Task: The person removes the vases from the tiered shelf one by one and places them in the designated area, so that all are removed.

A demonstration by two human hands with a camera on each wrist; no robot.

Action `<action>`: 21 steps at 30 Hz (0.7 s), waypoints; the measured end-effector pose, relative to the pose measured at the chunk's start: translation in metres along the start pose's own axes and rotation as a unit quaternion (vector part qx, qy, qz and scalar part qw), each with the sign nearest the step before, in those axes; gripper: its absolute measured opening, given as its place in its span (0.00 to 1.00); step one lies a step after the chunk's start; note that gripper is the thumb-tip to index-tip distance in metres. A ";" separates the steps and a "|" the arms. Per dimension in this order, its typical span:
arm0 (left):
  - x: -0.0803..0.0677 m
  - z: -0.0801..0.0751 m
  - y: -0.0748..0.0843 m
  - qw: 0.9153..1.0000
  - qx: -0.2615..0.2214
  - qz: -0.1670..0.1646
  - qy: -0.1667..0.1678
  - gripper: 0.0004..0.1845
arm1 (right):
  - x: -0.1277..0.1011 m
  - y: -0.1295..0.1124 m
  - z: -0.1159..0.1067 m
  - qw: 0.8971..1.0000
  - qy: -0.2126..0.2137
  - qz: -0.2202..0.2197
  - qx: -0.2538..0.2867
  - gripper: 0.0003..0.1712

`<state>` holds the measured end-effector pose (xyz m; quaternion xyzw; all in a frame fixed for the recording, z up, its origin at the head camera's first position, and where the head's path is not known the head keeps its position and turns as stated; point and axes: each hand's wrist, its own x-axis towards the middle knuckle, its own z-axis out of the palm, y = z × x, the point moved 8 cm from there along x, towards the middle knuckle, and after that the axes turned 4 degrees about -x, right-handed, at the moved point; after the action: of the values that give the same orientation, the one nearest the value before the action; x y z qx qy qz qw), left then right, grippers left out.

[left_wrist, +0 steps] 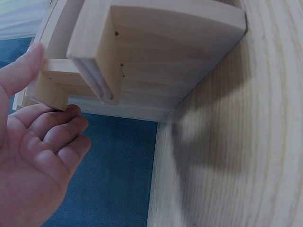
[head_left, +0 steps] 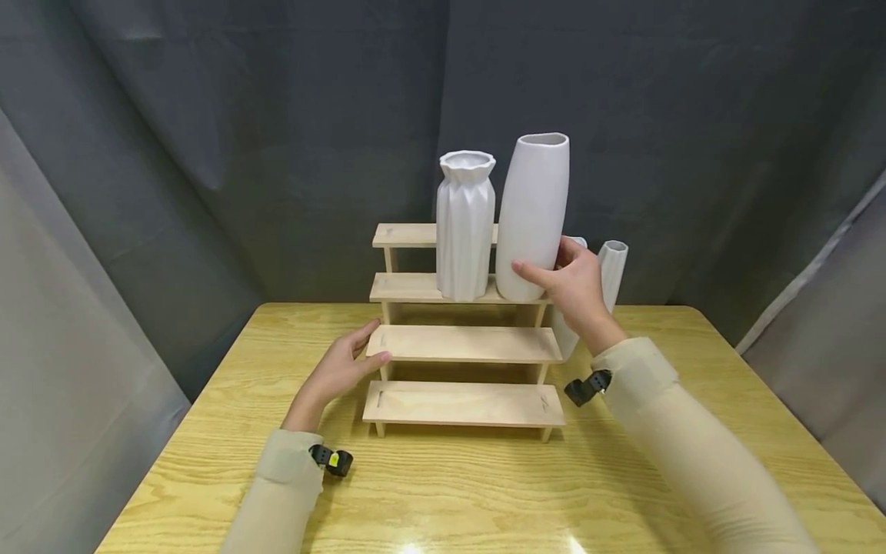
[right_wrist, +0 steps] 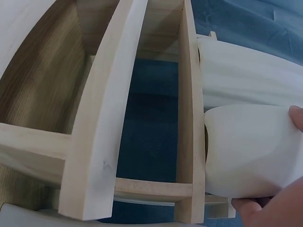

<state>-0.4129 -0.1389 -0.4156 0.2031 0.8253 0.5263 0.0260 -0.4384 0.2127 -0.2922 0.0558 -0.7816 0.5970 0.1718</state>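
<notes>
While the right hand (head_left: pixel 577 286) is raised beside the stepped wooden rack (head_left: pixel 462 344), the smooth white vase (head_left: pixel 531 215) is gripped low down by its curled fingers (head_left: pixel 529 270) and stood on the rack's third step, just beside the ribbed vase (head_left: pixel 464 224). The rack's second step is touched at its left end by the relaxed, open left hand (head_left: pixel 341 371), resting on the surface (head_left: pixel 443 485).

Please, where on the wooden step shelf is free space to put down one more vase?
The two lower steps are bare, beside the left hand. The top step is free left of the ribbed vase. The third step is crowded where the right hand holds the tall vase.
</notes>
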 end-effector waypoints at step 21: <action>-0.012 -0.003 0.030 1.000 0.007 -0.012 -0.005 0.38 | -0.027 -0.006 -0.009 1.000 0.007 -0.021 -0.011 0.45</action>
<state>-0.3932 -0.1349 -0.3897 0.1958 0.8314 0.5189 0.0355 -0.4092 0.2158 -0.2937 0.0667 -0.7857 0.5848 0.1903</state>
